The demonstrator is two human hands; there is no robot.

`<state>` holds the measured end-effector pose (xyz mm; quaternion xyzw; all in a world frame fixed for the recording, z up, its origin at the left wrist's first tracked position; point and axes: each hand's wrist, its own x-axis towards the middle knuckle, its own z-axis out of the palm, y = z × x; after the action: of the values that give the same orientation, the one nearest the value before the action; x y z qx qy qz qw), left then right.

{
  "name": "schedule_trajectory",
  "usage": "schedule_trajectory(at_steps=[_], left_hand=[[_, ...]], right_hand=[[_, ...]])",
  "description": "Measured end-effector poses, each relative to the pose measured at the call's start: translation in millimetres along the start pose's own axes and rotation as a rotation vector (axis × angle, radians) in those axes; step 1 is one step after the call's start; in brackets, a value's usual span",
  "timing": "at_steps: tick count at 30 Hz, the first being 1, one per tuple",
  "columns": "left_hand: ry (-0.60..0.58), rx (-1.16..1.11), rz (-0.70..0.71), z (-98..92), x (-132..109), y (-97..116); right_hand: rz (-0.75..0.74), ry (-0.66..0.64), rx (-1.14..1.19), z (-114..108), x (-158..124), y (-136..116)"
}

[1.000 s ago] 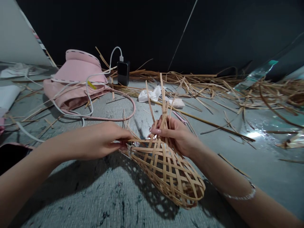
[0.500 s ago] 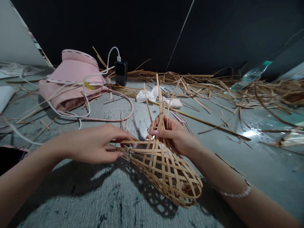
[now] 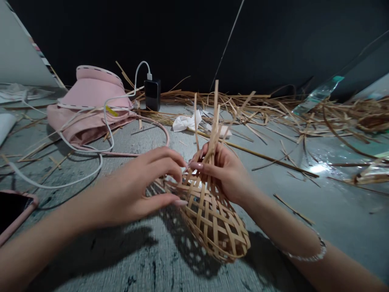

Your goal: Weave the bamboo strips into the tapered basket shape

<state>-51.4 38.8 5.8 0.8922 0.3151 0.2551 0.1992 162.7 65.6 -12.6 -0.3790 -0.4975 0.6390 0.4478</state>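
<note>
An open-weave basket of pale flat strips lies tilted on the grey surface, its rounded end toward the lower right. Loose strip ends stick up from its upper edge. My right hand pinches these strips between thumb and fingers. My left hand is at the basket's left side, fingers curved and thumb apart from them. Its fingertips are close to my right thumb, in front of the strips bunched at the left. Whether they touch a strip is hard to make out.
Behind lie a pink visor hat, a black power bank with a white cable, crumpled tissue, scattered strips and a plastic bottle. A long thin stick lies right of centre. A phone is at the left edge.
My left hand has moved right and up from the bunched strips to beside my right fingers. The basket and its upright strips have turned slightly, the rounded end shifting left. More of the phone shows.
</note>
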Motion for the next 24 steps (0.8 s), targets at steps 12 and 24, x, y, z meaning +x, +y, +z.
schedule_trajectory(at_steps=[12, 24], left_hand=[[0.232, 0.185, 0.035, 20.6, 0, -11], [-0.158, -0.166, -0.312, -5.8, 5, 18]], right_hand=[[-0.160, 0.006, -0.024, -9, 1, -16], [-0.260, -0.165, -0.110, 31, -29, -12]])
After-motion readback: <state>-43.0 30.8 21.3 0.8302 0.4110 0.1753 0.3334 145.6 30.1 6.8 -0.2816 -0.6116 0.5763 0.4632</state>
